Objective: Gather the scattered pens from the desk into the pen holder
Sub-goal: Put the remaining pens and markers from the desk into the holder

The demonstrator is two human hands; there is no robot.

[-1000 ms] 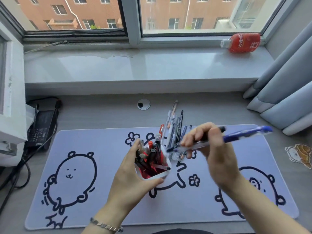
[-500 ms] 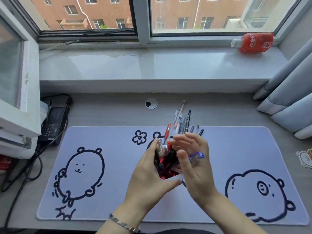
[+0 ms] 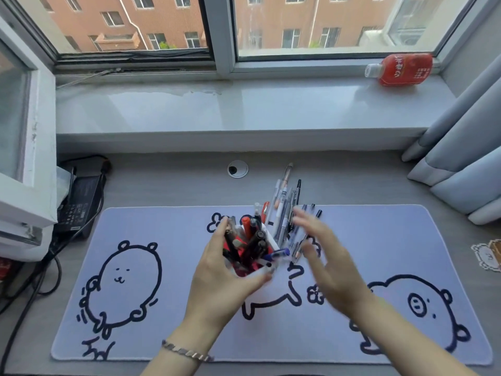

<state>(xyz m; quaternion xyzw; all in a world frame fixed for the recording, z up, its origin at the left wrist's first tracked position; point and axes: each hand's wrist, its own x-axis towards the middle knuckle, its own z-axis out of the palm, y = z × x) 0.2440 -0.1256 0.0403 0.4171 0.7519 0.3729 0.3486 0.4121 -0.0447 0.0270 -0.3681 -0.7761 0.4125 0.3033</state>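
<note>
Head: left grip [image 3: 225, 270] clasps pen holder [image 3: 267, 240].

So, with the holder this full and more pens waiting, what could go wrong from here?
1. The white pen holder with red inside is crammed; the blue pen lies across its rim and may slide out.
2. Only the left hand steadies it, so pushing more in could tip it.
3. The open right hand might knock the loose pile of pens off the lilac desk mat.
</note>
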